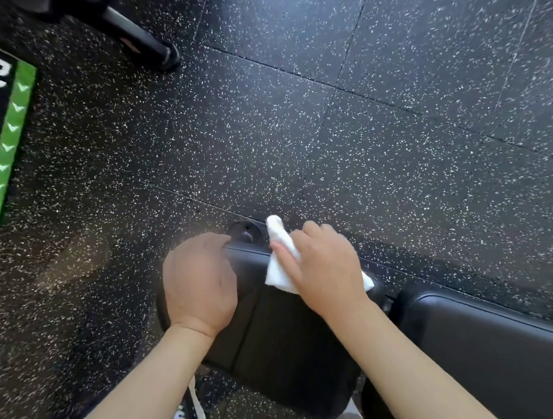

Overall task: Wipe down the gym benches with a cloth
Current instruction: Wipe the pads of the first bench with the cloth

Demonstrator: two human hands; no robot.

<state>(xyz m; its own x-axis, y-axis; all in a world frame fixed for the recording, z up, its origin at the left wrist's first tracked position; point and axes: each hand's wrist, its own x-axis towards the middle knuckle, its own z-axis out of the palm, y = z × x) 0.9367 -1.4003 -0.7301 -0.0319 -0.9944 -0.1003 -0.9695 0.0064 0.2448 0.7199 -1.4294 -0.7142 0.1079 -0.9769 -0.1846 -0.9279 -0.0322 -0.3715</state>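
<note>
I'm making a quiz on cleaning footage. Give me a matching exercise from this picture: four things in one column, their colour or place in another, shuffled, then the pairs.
Things:
1. cloth
2. seat pad
3. left hand
4. floor stripe

Descriptions:
A. green with white arrowheads
B. white, under the right hand
C. on the pad's left edge
D. black, padded

Pairs: 1-B, 2-D, 3-C, 4-A
</note>
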